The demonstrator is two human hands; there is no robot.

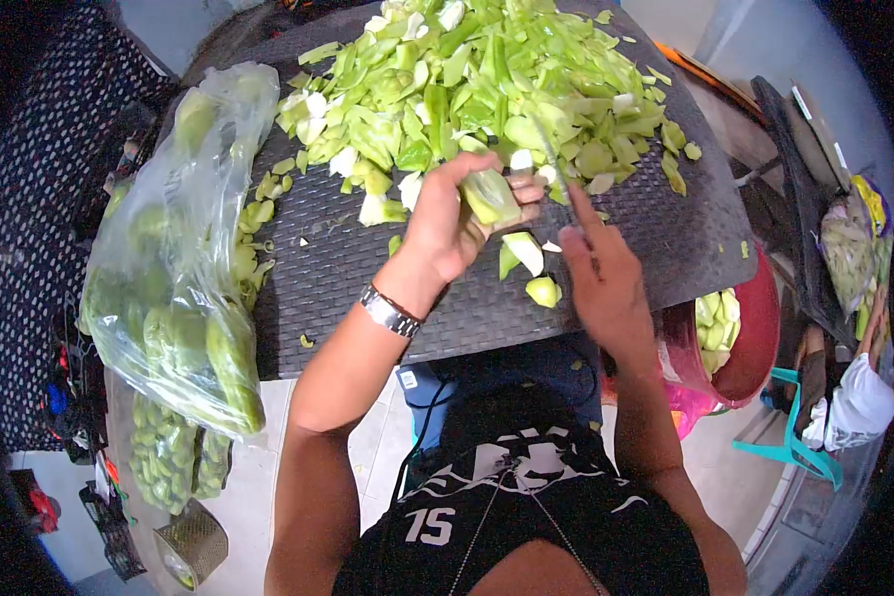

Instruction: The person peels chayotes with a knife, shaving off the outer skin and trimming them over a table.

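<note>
My left hand point(454, 211), with a metal-banded watch on its wrist, is closed around a peeled pale green piece of fruit or vegetable point(491, 197); its exact kind I cannot tell. In my right hand point(606, 283) is a knife point(546, 149), its blurred blade pointing away from me, just right of the piece. Beyond both hands rises a large heap of green peelings and pale scraps point(487, 84) on a dark woven-pattern table point(358, 288). A few cut scraps point(523, 253) lie on the table below my left hand.
A clear plastic bag point(184, 258) of whole green produce lies over the table's left side. Below it is another bag point(164, 452) of green pieces. A red tub point(757, 333) with pale green pieces point(715, 328) stands under the right edge, near a teal stool point(793, 432).
</note>
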